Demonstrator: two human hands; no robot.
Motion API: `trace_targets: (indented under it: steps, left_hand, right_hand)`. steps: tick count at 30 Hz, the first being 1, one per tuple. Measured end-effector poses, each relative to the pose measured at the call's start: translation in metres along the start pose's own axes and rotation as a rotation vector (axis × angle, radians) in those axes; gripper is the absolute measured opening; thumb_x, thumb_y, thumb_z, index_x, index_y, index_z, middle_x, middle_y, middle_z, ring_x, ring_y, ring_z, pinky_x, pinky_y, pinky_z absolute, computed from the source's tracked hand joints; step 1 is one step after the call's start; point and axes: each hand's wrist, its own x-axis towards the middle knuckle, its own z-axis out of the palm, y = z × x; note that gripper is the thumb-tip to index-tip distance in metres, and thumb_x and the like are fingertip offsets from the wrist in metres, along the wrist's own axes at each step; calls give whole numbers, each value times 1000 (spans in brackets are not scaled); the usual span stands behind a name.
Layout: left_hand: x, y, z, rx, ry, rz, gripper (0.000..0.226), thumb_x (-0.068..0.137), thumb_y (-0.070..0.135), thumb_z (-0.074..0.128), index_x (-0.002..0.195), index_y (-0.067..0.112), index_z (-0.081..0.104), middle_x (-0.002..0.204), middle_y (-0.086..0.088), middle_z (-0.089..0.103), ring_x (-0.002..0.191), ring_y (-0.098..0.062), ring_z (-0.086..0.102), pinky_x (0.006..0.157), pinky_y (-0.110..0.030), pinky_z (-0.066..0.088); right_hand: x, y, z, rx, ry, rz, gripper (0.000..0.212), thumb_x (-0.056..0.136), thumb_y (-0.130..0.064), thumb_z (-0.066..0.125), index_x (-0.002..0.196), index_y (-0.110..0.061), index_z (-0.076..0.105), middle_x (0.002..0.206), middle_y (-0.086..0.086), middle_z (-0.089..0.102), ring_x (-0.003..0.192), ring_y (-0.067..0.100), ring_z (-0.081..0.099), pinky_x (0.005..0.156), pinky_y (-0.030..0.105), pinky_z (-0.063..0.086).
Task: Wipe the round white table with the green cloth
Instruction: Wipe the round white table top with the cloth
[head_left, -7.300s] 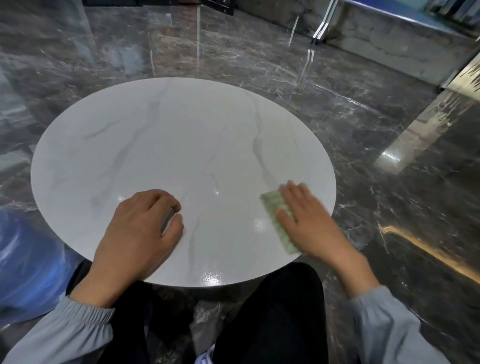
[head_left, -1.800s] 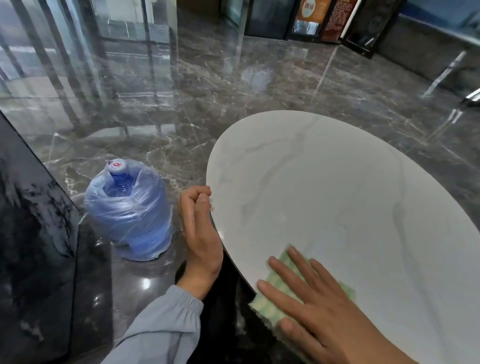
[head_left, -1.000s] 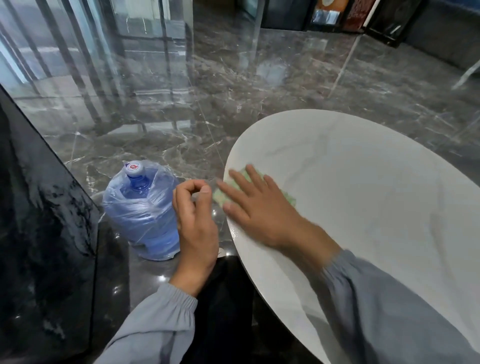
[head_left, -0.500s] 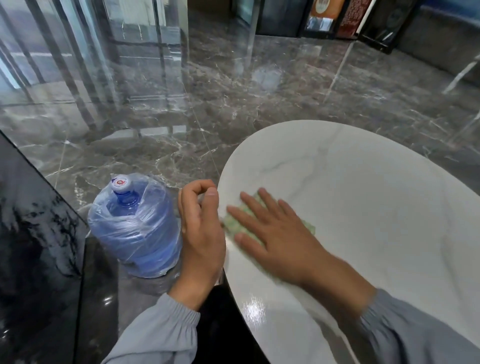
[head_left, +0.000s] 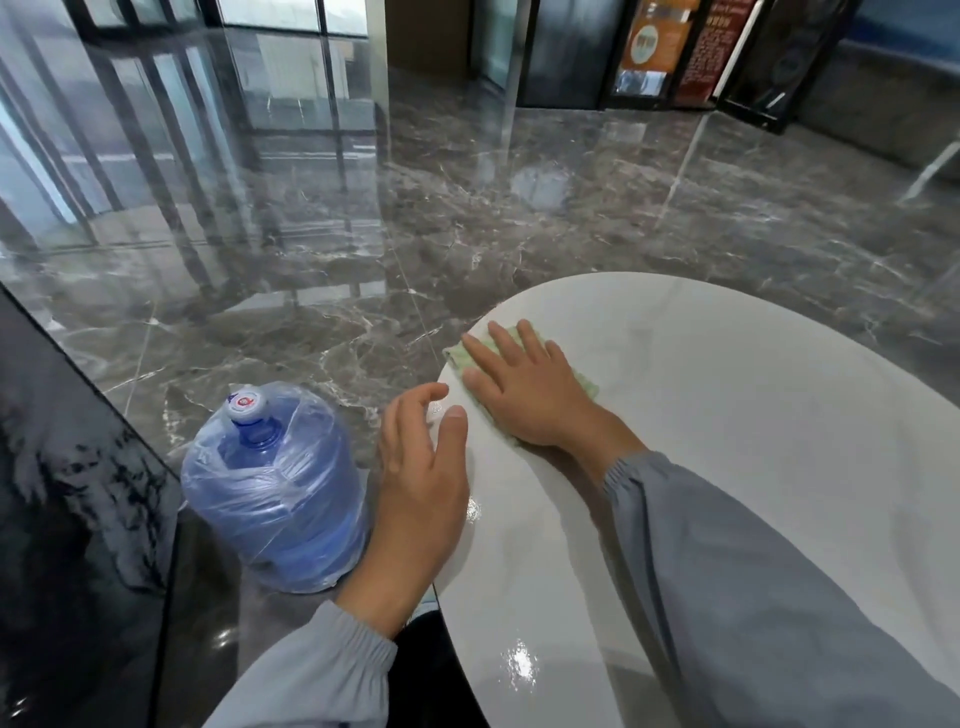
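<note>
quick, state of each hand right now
Left hand: open, holding nothing.
Right hand: open, flat fingers pressing the green cloth on the table.

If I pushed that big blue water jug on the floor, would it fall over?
Probably not: the water jug stands upright, squat and wide-bottomed. If full, it would feel heavy. On that glossy floor it might slide instead.
</note>
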Motion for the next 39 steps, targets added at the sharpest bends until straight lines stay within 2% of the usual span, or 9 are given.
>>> trace_targets:
  steps: [3,9,11,14,17,19,21,34,39]
  left_hand:
    - [-15,4,1,118,-54,99,29,100,42,46,127,32,54,128,14,48,127,4,40,105,-7,28]
    - [-44,12,2,311,-127,180,27,106,29,55,132,26,54,139,6,46,136,-13,37,120,-43,29]
    - [-49,15,4,412,-159,205,30,106,33,54,135,26,53,146,4,42,144,-18,32,124,-46,23]
    - [-46,18,7,548,-203,261,33,105,37,54,136,25,54,150,2,40,149,-18,28,124,-46,15]
    - [-40,18,12,625,-263,327,35,104,40,57,134,24,58,149,0,44,149,-20,31,124,-52,16]
    - [-36,16,16,678,-303,344,37,103,41,58,135,23,59,149,-1,46,149,-22,32,123,-58,18]
    - [-30,13,19,715,-335,341,39,102,42,59,136,22,59,149,-2,46,150,-23,32,122,-59,18]
    - [-20,-3,17,688,-211,427,23,92,36,61,109,22,68,112,7,64,115,-19,57,113,-53,35]
    - [-17,-9,17,671,-193,416,21,87,40,55,99,26,63,98,13,57,101,-12,53,105,-52,42]
  right_hand:
    - [-70,-5,5,19,-21,-39,59,105,-63,10,162,-51,2,174,-11,-7,159,21,-18,127,51,-3]
    - [-233,-16,15,14,-33,-25,53,106,-63,8,157,-60,-8,168,-22,-23,153,12,-32,126,42,-13]
    - [-285,-21,16,-29,-35,-13,54,106,-62,16,159,-59,4,171,-19,-11,159,19,-16,124,40,-5]
    - [-338,-25,11,-103,7,29,59,97,-57,40,148,-31,56,160,-5,44,144,34,45,108,41,30]
    - [-358,-24,9,-62,-17,84,62,96,-59,41,145,-27,59,162,-8,41,148,29,41,110,36,30]
    - [-353,-20,9,58,-36,94,64,101,-64,31,159,-37,28,170,-25,0,159,9,-5,125,31,4]
    - [-344,-14,13,94,-77,113,65,103,-68,21,162,-46,6,161,-35,-27,148,-3,-34,124,32,-16]
    - [-79,95,-17,98,45,341,63,108,-55,19,165,-29,15,175,-6,-3,160,24,-10,127,52,-2]
    - [12,55,-13,90,10,275,64,107,-55,15,166,-33,4,175,-4,-8,159,30,-15,125,58,-7]
